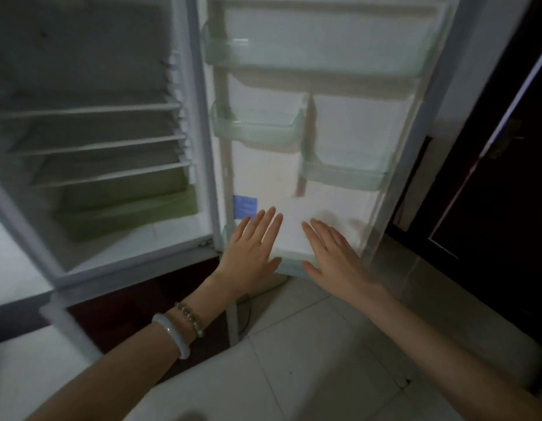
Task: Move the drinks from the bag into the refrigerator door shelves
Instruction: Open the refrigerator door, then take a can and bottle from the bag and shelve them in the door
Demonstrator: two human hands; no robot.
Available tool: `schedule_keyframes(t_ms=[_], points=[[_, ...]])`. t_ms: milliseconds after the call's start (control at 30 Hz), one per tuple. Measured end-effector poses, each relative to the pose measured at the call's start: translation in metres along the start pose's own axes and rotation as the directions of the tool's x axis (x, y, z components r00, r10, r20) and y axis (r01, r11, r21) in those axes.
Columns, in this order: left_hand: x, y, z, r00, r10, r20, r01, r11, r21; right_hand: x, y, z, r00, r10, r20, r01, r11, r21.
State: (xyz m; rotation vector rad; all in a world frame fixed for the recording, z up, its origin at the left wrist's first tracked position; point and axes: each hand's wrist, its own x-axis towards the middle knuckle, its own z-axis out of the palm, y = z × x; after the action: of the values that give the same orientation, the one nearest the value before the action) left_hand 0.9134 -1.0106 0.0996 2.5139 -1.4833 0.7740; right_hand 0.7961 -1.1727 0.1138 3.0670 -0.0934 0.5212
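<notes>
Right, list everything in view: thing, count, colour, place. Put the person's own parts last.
refrigerator door: one, white inside, swung open at centre.
door shelves: four, pale green; a wide one on top, two small ones below it, the bottom one behind the hands. No drinks in any.
blue label: one, on the door's lower left.
inner racks: three, white, in the open compartment at left.
crisper drawer: one, greenish, under the racks.
floor tiles: pale, below the door.
bracelets: two, one white and one beaded, on the left wrist.
left hand: open, flat, empty.
right hand: open, flat, empty.
</notes>
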Motion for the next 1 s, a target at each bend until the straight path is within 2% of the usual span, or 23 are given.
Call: schedule_keyframes(t_ms=[200,300,533,633,800,1000], points=[[-0.118,-0.041,-0.008,0.966,-0.216,0.146,0.208,0.976,0.070,0.010,-0.080,0.051,0.975,-0.203,0.091,0.194,0.976,0.094],[-0.175,-0.056,-0.011,0.908,-0.347,0.234,0.325,0.937,0.129,0.012,-0.125,0.073,0.941,-0.303,0.153,0.276,0.945,0.175],[-0.313,-0.083,-0.013,0.720,-0.585,0.373,0.524,0.811,0.261,0.012,-0.238,0.121,0.780,-0.557,0.286,0.442,0.813,0.378],[-0.365,-0.093,-0.013,0.623,-0.642,0.447,0.594,0.760,0.263,0.009,-0.283,0.142,0.700,-0.634,0.330,0.504,0.765,0.401],[-0.439,-0.105,-0.001,0.500,-0.685,0.530,0.679,0.690,0.252,-0.006,-0.352,0.184,0.610,-0.688,0.393,0.517,0.722,0.460],[-0.519,-0.107,0.047,0.360,-0.707,0.609,0.741,0.613,0.273,-0.028,-0.401,0.258,0.533,-0.711,0.459,0.518,0.703,0.488]])
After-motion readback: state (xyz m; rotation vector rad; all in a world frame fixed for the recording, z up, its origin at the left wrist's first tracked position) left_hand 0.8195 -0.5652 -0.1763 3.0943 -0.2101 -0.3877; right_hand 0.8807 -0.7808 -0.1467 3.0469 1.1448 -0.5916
